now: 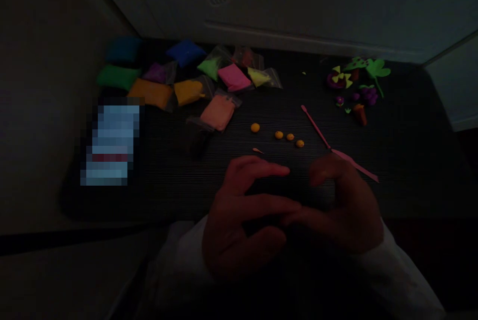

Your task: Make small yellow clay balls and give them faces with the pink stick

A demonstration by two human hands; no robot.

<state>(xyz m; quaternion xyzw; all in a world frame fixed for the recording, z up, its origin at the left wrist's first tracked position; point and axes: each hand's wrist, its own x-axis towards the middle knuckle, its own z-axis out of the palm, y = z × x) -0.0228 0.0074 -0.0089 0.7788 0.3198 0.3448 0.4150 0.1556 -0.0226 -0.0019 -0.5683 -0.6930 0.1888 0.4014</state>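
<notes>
Single view, from a head cam worn by the person at work: it looks fwd & down from above, just back of the near edge of a dark worktop (418, 151). Closest to the lens, lower ctr., are the wearer's own L grip (229, 220) & R grip (351, 210), w/ sleeves (190, 255) coming in from the bottom. Worktop sits mid-dist., both ends in shot; a panel (298, 26) behind it takes up most of the top. Slight tilt: far edge slopes down toward R. Pic squeezed in ht. by a quarter.
</notes>
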